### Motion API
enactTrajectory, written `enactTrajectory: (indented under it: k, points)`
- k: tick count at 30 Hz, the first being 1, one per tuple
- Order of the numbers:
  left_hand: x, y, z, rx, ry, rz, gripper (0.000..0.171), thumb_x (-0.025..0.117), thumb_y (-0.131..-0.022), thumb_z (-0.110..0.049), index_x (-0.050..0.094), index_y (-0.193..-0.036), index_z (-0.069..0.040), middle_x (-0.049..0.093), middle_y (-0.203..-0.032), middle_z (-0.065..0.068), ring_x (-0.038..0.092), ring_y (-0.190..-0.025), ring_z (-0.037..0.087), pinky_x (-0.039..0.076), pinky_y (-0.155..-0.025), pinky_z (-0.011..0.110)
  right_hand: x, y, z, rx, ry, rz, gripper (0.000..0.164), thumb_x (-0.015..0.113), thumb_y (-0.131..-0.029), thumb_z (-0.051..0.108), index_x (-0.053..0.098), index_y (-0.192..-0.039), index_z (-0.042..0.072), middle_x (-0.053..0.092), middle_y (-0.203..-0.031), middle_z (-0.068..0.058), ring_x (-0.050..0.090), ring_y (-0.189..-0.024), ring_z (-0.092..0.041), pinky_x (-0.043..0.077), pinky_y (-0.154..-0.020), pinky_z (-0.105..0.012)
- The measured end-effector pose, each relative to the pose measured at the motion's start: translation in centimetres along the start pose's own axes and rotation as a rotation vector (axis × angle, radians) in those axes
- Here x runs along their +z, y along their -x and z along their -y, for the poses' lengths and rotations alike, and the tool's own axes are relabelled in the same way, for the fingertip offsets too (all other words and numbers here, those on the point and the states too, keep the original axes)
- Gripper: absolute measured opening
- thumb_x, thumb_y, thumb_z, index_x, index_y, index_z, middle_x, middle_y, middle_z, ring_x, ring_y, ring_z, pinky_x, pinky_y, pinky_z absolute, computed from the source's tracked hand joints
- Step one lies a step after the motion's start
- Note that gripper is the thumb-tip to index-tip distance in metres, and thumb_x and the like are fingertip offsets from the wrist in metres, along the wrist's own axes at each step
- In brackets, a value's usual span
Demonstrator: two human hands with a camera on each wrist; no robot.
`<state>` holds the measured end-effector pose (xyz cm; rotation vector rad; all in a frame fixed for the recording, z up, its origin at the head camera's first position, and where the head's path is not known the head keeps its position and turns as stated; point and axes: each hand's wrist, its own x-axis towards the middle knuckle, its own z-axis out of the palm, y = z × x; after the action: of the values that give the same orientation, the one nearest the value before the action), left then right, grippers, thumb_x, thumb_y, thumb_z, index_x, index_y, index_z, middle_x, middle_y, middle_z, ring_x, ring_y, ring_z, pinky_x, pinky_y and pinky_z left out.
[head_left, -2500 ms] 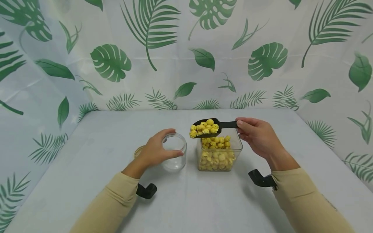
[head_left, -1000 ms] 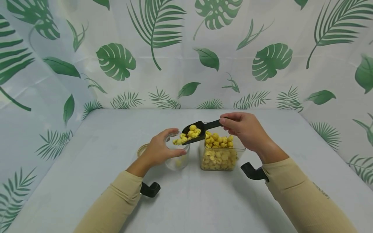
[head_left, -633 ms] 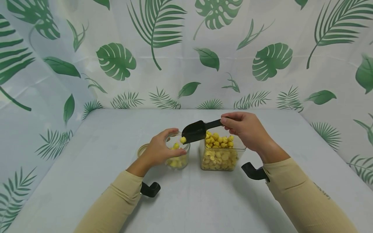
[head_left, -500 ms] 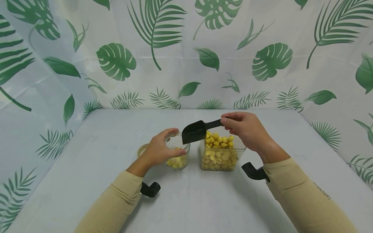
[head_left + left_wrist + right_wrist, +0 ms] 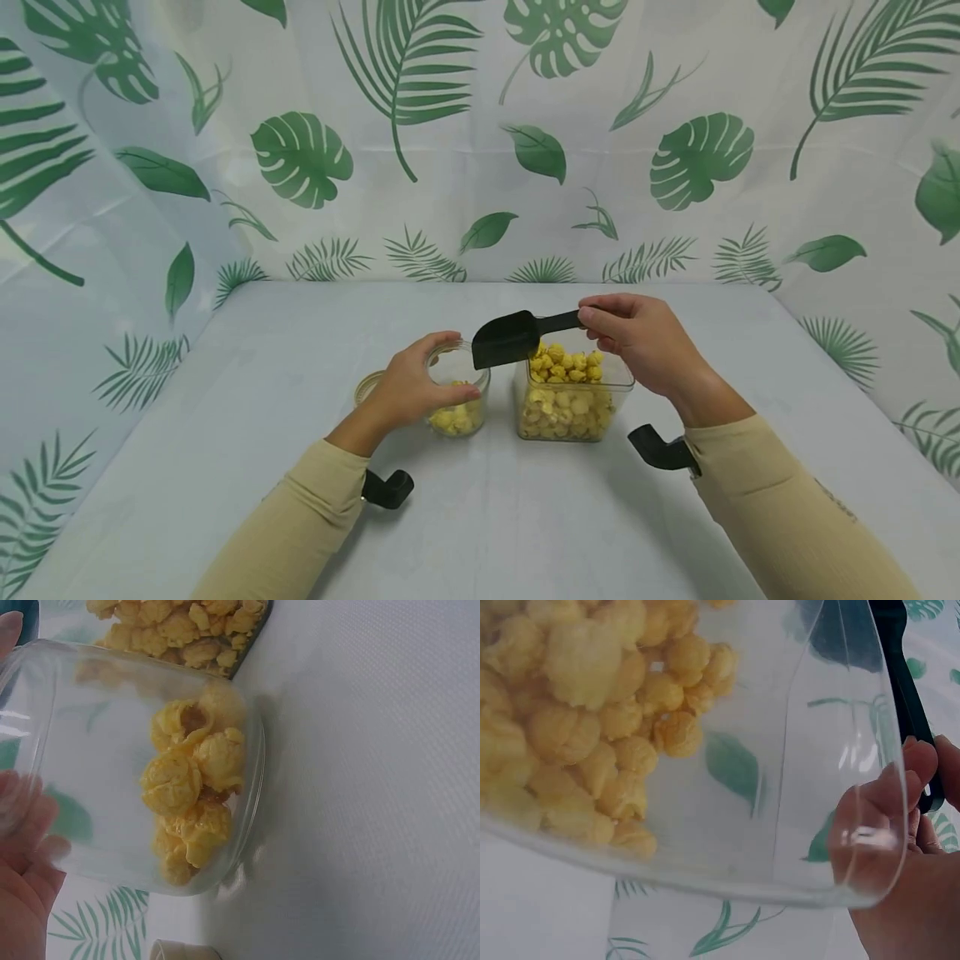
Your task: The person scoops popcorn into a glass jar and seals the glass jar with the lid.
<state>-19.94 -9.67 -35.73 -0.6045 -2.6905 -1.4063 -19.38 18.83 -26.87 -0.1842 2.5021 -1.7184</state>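
Note:
My left hand curls its thumb and fingers round a clear round jar standing on the table. Several yellow popcorn pieces lie at the jar's bottom, seen through its wall in the left wrist view. In the head view my right hand pinches the handle end of a black scoop. The scoop's bowl is tilted and bare of popcorn, its tip over the jar's right rim. Under the scoop, on the right, stands a clear square container well filled with popcorn.
A round gold-rimmed lid lies left of the jar, partly hidden behind the left hand. The table is white, with a leaf-patterned cloth hanging behind it. Black wrist mounts stick out under both forearms.
The scoop, full of popcorn at first, moved left over the jar and tipped. Its popcorn dropped into the jar. Most recently the right hand and scoop have shifted slightly right.

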Motion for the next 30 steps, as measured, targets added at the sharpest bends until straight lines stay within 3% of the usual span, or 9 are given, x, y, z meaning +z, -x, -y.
enactTrajectory:
  k: [6,13,18,23,30]
  points:
    - [-0.1,-0.1,-0.1,0.0,-0.036,-0.005,0.078,0.074,-0.063,-0.054,0.045,-0.128,-0.022,0.049,-0.122,-0.012,0.044,-0.113,0.012,0.038,-0.092,0.036,-1.4,0.5,-1.0,-0.02,-0.147,-0.028,0.049,0.062,-0.084,0.033,0.051,-0.117,-0.001,0.054,-0.095,-0.007,0.051,-0.083,-0.017,0.047,-0.072,-0.022]
    - [-0.3,0.0,-0.6,-0.012,-0.08,0.02,0.079,0.073,-0.064,-0.054,0.044,-0.13,-0.02,0.047,-0.126,-0.01,0.039,-0.117,0.011,0.035,-0.095,0.039,-3.8,2.0,-2.1,-0.075,-0.364,-0.053,0.028,0.063,-0.084,0.019,0.058,-0.106,0.003,0.056,-0.087,-0.003,0.053,-0.076,-0.013,0.049,-0.068,-0.019]
    - [-0.5,-0.2,-0.9,-0.005,-0.089,0.034,0.083,0.071,-0.065,-0.056,0.041,-0.133,-0.019,0.044,-0.129,-0.008,0.036,-0.121,0.011,0.032,-0.098,0.037,-5.4,2.6,-2.7,-0.094,-0.407,-0.073,0.018,0.063,-0.084,0.014,0.064,-0.1,0.006,0.059,-0.083,-0.002,0.054,-0.073,-0.011,0.049,-0.066,-0.019]
    - [-1.1,-1.0,-2.2,0.039,-0.117,0.033,0.089,0.067,-0.063,-0.063,0.038,-0.135,-0.019,0.041,-0.132,-0.007,0.034,-0.123,0.01,0.032,-0.098,0.037,-6.4,3.0,-2.7,-0.083,-0.268,-0.138,0.018,0.065,-0.083,0.017,0.065,-0.099,0.009,0.06,-0.081,0.0,0.054,-0.071,-0.011,0.048,-0.065,-0.018]
    - [-0.9,-2.4,-4.8,0.136,-0.146,0.107,0.089,0.063,-0.067,-0.064,0.036,-0.137,-0.016,0.038,-0.135,-0.007,0.032,-0.123,0.009,0.031,-0.099,0.034,-6.5,3.2,-1.7,-0.055,0.153,-0.234,0.046,0.061,-0.083,0.036,0.057,-0.112,0.001,0.06,-0.083,0.006,0.054,-0.075,-0.01,0.047,-0.067,-0.018]
